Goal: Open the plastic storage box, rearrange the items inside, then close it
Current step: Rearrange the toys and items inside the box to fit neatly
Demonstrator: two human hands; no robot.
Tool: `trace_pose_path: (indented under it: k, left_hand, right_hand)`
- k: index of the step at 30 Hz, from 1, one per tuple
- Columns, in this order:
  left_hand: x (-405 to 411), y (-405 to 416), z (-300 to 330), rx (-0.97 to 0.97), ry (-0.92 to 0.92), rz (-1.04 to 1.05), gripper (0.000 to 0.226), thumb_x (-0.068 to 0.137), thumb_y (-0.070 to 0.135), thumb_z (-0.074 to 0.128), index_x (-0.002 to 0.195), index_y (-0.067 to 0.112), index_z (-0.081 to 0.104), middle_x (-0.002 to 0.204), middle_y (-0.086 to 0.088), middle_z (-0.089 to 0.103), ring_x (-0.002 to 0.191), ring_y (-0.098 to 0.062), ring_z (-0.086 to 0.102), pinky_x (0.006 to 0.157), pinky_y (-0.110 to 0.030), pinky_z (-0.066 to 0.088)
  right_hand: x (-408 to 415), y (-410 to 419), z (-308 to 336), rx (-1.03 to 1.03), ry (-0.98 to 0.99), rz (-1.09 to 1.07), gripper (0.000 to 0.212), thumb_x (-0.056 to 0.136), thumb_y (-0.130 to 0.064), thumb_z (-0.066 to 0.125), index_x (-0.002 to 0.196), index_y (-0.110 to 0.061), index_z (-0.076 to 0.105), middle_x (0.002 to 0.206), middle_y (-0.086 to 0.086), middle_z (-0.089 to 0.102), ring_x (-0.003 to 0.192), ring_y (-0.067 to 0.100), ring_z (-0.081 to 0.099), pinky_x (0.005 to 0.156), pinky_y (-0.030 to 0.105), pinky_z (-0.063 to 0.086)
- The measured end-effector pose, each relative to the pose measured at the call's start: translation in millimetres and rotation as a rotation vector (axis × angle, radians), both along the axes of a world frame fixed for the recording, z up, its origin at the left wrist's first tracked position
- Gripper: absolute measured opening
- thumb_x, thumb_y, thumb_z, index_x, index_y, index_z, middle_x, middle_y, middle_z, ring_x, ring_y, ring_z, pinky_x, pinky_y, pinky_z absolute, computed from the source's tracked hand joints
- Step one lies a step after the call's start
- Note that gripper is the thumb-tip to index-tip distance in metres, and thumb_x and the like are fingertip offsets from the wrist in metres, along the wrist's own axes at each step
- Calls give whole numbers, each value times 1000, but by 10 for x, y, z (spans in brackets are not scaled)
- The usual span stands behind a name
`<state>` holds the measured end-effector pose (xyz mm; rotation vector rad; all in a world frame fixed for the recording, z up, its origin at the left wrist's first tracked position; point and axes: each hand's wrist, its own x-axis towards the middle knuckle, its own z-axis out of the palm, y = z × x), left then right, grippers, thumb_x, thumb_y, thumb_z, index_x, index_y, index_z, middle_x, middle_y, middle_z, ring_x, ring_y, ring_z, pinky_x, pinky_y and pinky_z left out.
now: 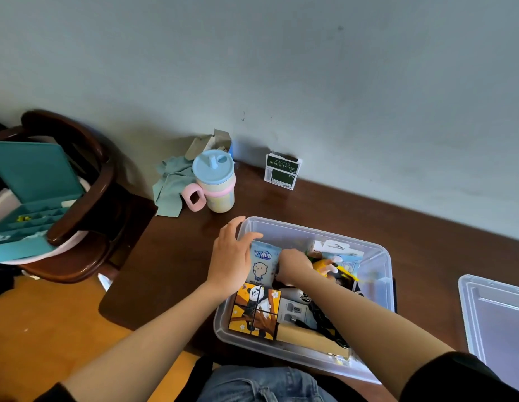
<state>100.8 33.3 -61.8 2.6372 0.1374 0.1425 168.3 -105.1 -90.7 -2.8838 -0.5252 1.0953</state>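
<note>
The clear plastic storage box [380,256] stands open on the dark wooden table, its lid [499,314] lying off to the right. Inside stands a light-blue packet with a bear drawing [264,265]. My left hand [232,256] rests against the packet's left side with fingers spread and straight, reaching over the box's left rim. My right hand [293,266] is inside the box at the packet's right edge, fingers curled down on it. Below them lie an orange panda box [255,311], a wooden block [307,336], black cable and other small packages.
A pastel cup with a blue lid and pink handle [216,184] stands behind the box beside a teal cloth [171,187]. A green-and-white carton [282,170] leans on the wall. A dark wooden chair [78,198] at left holds a teal organiser [32,192].
</note>
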Motion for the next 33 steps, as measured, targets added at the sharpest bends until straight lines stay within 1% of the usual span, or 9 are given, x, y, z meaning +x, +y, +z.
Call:
trace_pose_path:
  k: [4,8,11,14,23,25,28,31,33]
  left_hand:
    - [7,-9,0,11,19,25,35,90,3,56,119,21,62,143,-9,39,134,-24,34,105,-34,35]
    - [5,-6,0,5,24,20,36,90,2,56,120,21,62,142,-8,40,133,-23,35,103,-35,36]
    - [3,-7,7,1,30,17,36,89,2,56,119,20,61,141,-8,41,132,-23,36,103,-36,38]
    - [0,-10,7,8,38,19,35,89,3,55,119,20,60,141,-8,40,132,-22,36,103,-34,38]
    - [0,-5,2,-13,34,26,32,90,5,56,118,20,60,140,-7,42,130,-22,38,102,-34,39]
    - [0,-4,-2,-18,32,23,32,91,5,56,118,20,60,139,-7,42,130,-21,38,103,-34,39]
    - [7,1,-11,-38,24,33,30,91,7,56,117,20,62,139,-7,43,130,-20,38,103,-35,39]
    - [14,3,-19,-57,22,29,28,92,6,54,115,19,63,138,-7,44,130,-21,38,102,-36,39]
    - [17,13,-22,-60,24,24,29,91,4,54,114,19,64,139,-8,44,130,-23,38,103,-38,41]
  right_hand:
    - [24,33,10,53,-106,-64,14,88,-12,57,100,-7,63,102,6,68,92,24,65,67,28,51]
    - [8,13,-37,134,-17,34,25,88,-9,58,112,-11,68,114,6,66,101,24,63,87,35,54]
    - [-14,-20,-52,33,-59,60,29,86,-18,64,112,-7,58,110,7,64,98,25,63,74,31,53]
    - [-73,-26,-76,-73,-76,70,27,83,-23,67,105,-11,60,104,4,65,92,23,65,64,28,47]
    - [-67,-30,-55,-238,-141,175,22,90,-9,54,110,-12,62,111,3,64,100,20,62,69,25,44]
    - [-69,-50,47,-138,-138,152,25,89,-9,57,114,-10,59,113,5,64,103,23,61,72,27,47]
    - [-131,-172,325,176,-161,94,18,90,-20,56,108,-15,56,106,2,65,96,21,61,75,29,51]
    - [-241,-525,597,420,-335,-66,9,91,-27,52,90,-21,59,82,-7,66,73,15,61,64,29,51]
    - [-270,-844,701,443,-493,-230,8,90,-29,56,86,-23,61,74,-9,65,63,14,59,53,26,44]
